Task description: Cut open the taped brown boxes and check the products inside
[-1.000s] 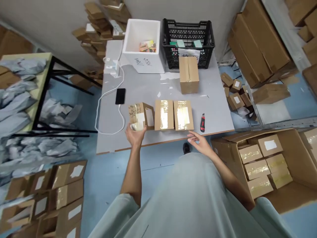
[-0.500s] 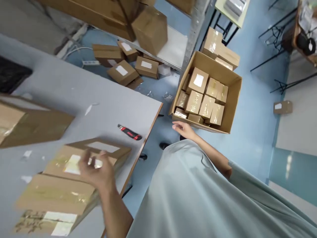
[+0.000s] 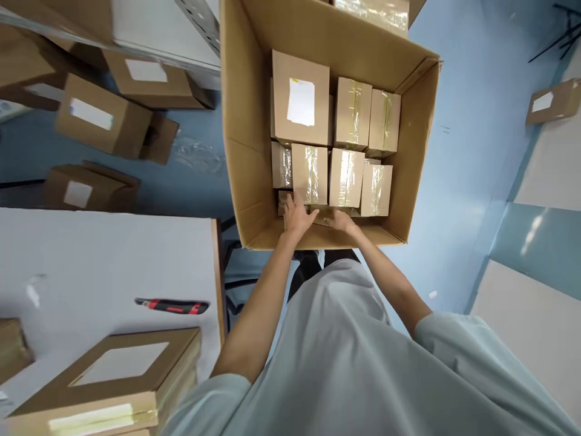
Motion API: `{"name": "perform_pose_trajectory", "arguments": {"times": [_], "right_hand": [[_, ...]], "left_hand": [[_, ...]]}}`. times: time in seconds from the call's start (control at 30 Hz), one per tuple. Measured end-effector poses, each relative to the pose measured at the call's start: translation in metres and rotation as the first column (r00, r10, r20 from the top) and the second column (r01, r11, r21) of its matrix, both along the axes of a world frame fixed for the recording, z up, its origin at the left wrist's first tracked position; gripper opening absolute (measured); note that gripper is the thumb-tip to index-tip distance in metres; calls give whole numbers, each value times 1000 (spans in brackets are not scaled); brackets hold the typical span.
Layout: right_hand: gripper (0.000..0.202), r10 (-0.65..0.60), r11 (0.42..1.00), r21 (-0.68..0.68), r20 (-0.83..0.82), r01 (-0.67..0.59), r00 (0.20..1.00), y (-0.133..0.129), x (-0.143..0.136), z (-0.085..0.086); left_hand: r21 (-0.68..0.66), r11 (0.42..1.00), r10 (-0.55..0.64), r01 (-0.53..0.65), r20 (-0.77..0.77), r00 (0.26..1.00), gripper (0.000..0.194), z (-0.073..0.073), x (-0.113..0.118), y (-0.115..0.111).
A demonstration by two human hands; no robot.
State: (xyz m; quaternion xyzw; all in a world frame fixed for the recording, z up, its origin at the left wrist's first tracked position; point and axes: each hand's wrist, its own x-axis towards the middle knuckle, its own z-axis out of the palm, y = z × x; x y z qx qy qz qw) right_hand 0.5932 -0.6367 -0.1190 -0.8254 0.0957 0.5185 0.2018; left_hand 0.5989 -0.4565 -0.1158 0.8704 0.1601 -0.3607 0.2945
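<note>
Both hands reach over the near wall of a large open carton [image 3: 247,175] packed with small taped cardboard boxes. My left hand [image 3: 297,219] has its fingers spread, the fingertips at the near edge of a taped box [image 3: 310,175]. My right hand [image 3: 344,223] is just to the right, its fingers extended down toward a low box [image 3: 321,217] by the near wall. Another taped box [image 3: 346,178] stands right beyond it. Some fingertips are hard to make out; neither hand visibly grips a box. A bigger box with a white label [image 3: 301,103] sits in the far left corner.
On the table [image 3: 91,260] at left lie a red and black utility knife [image 3: 172,306] and a stack of labelled boxes [image 3: 113,369]. Several boxes [image 3: 97,115] lie on the floor under a shelf [image 3: 167,57]. One more box [image 3: 554,102] stands by the right wall.
My view has swung right and closer to the carton. My left hand has left the boxes on the table and is now inside the carton, and my right hand reaches in too.
</note>
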Motion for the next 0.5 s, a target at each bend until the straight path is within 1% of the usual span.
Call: {"name": "perform_pose_trajectory", "arguments": {"times": [0.07, 0.1, 0.17, 0.2, 0.27, 0.37, 0.43, 0.5], "right_hand": [[66, 58, 996, -63, -72, -62, 996, 1, 0, -21], [74, 86, 991, -90, -96, -95, 992, 2, -2, -30], [86, 139, 981, -119, -107, -151, 985, 4, -10, -43], [89, 161, 977, -124, -106, -174, 981, 4, -14, -47], [89, 209, 968, -124, -85, -218, 974, 3, -23, -52], [86, 281, 954, -105, -25, -282, 959, -2, -30, -56], [86, 315, 945, -91, -2, -314, 949, -4, -31, -57], [82, 345, 935, -89, 8, -343, 939, -4, -30, -57]], "left_hand": [[46, 999, 28, -25, -58, 998, 119, -30, 17, -13], [61, 998, 37, -33, -67, 997, 122, -42, 22, -19], [91, 995, 48, -43, -61, 997, 129, -62, 29, -30], [106, 993, 58, -52, -50, 997, 133, -69, 30, -36], [135, 986, 98, -95, -18, 995, 143, -81, 32, -46], [172, 970, 173, -172, 14, 985, 156, -91, 34, -56], [183, 962, 202, -203, 23, 979, 160, -95, 35, -56], [181, 958, 221, -223, 30, 975, 158, -95, 36, -52]]}}
